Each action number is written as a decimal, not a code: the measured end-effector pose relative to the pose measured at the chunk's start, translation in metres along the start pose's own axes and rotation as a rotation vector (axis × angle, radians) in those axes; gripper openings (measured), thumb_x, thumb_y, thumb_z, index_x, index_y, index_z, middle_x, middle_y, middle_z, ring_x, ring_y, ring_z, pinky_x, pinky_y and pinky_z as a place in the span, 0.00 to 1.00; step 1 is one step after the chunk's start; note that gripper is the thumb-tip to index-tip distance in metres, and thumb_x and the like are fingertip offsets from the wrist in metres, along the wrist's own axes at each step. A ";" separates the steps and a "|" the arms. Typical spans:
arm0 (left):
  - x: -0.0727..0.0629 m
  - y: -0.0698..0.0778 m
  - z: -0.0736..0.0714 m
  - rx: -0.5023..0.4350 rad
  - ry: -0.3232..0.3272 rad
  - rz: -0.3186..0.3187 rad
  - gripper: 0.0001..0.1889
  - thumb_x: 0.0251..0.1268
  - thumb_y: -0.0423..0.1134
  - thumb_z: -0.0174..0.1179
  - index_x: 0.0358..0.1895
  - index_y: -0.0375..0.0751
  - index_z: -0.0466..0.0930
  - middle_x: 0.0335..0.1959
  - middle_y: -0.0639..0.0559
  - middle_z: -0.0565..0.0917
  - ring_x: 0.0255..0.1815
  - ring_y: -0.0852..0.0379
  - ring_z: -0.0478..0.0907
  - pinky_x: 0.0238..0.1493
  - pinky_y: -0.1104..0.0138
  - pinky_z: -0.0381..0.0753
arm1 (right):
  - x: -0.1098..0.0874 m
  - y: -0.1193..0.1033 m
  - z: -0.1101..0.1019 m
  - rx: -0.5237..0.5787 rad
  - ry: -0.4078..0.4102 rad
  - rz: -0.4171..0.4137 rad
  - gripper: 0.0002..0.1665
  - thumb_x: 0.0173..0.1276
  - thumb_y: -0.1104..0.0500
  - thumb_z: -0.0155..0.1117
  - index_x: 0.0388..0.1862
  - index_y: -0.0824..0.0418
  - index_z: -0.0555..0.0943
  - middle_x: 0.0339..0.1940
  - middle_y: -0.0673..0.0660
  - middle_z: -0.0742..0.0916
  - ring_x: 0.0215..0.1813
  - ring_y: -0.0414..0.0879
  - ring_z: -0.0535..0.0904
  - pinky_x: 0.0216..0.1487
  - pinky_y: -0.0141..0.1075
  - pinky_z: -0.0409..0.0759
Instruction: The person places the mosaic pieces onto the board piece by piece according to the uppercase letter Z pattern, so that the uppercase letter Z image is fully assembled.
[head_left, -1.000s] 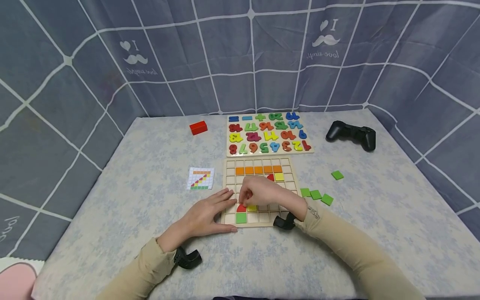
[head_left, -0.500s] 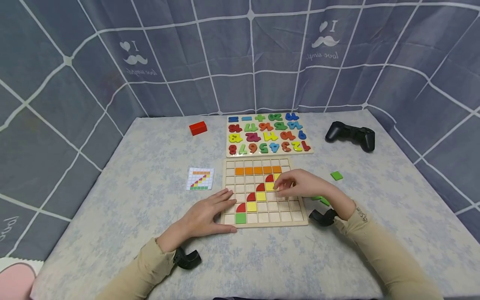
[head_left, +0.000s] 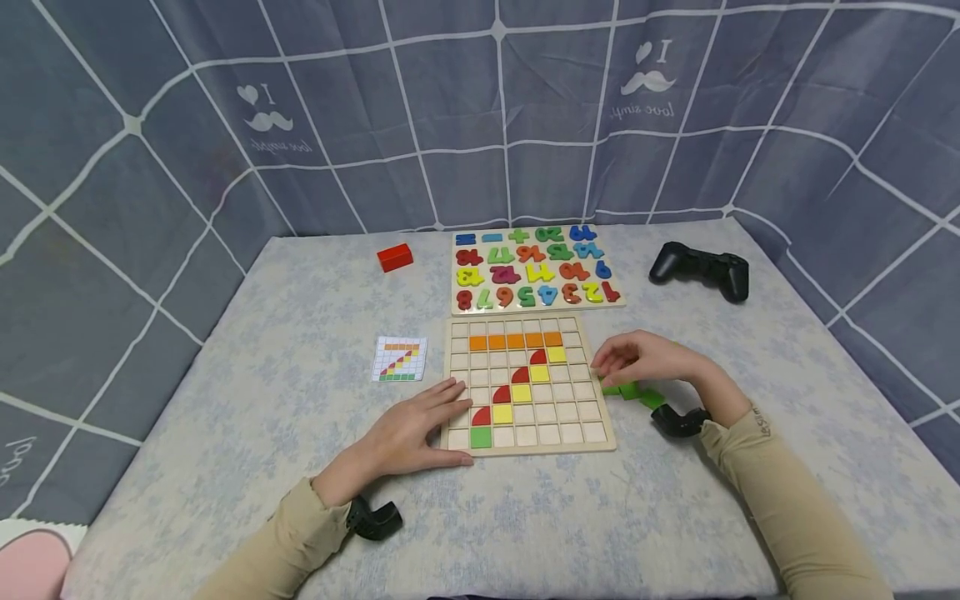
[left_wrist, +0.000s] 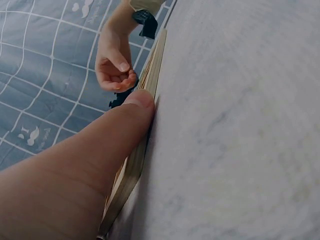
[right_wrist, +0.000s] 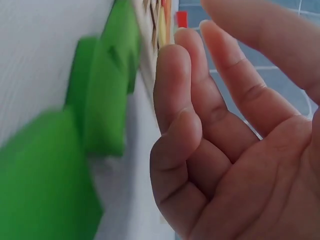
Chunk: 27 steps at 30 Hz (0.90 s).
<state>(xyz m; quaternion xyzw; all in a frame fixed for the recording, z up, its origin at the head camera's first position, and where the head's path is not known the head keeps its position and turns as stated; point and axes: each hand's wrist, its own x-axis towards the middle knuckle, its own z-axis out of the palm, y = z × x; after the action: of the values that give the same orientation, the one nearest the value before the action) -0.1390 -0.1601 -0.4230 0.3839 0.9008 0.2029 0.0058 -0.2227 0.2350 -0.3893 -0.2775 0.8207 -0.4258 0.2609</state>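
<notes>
A wooden grid board (head_left: 549,434) lies flat on the table. In it sit a row of orange squares (head_left: 515,341), a slanting run of red quarter-circle tiles (head_left: 501,394) and yellow squares (head_left: 521,393), and one green square (head_left: 481,437) at the lower left. My left hand (head_left: 408,427) rests along the board's left side, fingers on its edge, with its thumb (left_wrist: 131,116) against the front edge. Just right of the board, my right hand (head_left: 651,358) is over loose green tiles (head_left: 630,391), partly covering them. Its fingers are loosely bent and nothing shows between them in the right wrist view.
A printed pattern card (head_left: 400,359) lies left of the board. Behind it stands a red block (head_left: 395,257). A number puzzle board (head_left: 537,305) adjoins the grid board's far edge. At the far right lies a black game controller (head_left: 701,271). Grey curtain (head_left: 450,100) surrounds the table.
My right hand has moved from over the grid's lower left, rightward across the board, to the loose green tiles, uncovering the red and yellow diagonal. The left hand has stayed in place.
</notes>
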 end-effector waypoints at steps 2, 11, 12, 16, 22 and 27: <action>0.000 0.000 0.000 0.001 0.002 0.002 0.43 0.53 0.69 0.57 0.66 0.41 0.69 0.70 0.46 0.63 0.72 0.53 0.54 0.67 0.57 0.61 | -0.001 0.004 -0.002 0.005 -0.001 0.013 0.17 0.61 0.61 0.67 0.46 0.69 0.79 0.39 0.58 0.85 0.39 0.45 0.81 0.40 0.35 0.80; 0.001 0.001 -0.001 -0.004 0.007 0.009 0.43 0.53 0.69 0.58 0.66 0.41 0.69 0.70 0.46 0.63 0.72 0.52 0.54 0.67 0.57 0.62 | -0.001 0.012 -0.005 0.014 0.003 0.066 0.17 0.60 0.61 0.68 0.45 0.69 0.79 0.33 0.56 0.84 0.31 0.43 0.76 0.30 0.33 0.75; 0.000 0.001 -0.001 -0.004 0.006 0.009 0.43 0.53 0.69 0.58 0.66 0.41 0.69 0.70 0.46 0.63 0.72 0.52 0.54 0.67 0.57 0.62 | -0.001 0.012 -0.005 0.020 0.002 0.073 0.17 0.60 0.61 0.68 0.45 0.68 0.79 0.32 0.57 0.83 0.29 0.43 0.76 0.28 0.33 0.75; 0.000 0.000 0.000 0.000 0.003 0.005 0.43 0.53 0.69 0.57 0.66 0.41 0.69 0.70 0.46 0.63 0.72 0.53 0.53 0.66 0.56 0.62 | -0.002 0.014 -0.005 0.029 -0.006 0.082 0.17 0.59 0.61 0.69 0.45 0.69 0.78 0.30 0.57 0.83 0.28 0.42 0.74 0.27 0.33 0.73; 0.000 0.000 0.000 0.000 -0.001 -0.003 0.43 0.53 0.69 0.57 0.66 0.42 0.69 0.70 0.47 0.62 0.73 0.53 0.53 0.67 0.57 0.61 | -0.003 0.016 -0.005 0.035 -0.018 0.074 0.18 0.58 0.64 0.69 0.45 0.70 0.78 0.30 0.57 0.83 0.28 0.42 0.75 0.29 0.33 0.73; 0.000 0.000 0.001 -0.003 0.001 -0.002 0.43 0.53 0.69 0.57 0.66 0.41 0.69 0.70 0.47 0.62 0.73 0.53 0.53 0.67 0.56 0.62 | -0.003 0.016 -0.005 0.034 -0.029 0.072 0.19 0.56 0.64 0.71 0.45 0.71 0.78 0.31 0.56 0.82 0.29 0.42 0.74 0.29 0.32 0.73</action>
<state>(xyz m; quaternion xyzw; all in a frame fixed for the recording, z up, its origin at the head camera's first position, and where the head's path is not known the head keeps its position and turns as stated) -0.1390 -0.1602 -0.4236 0.3826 0.9010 0.2044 0.0059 -0.2283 0.2475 -0.3997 -0.2493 0.8189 -0.4259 0.2929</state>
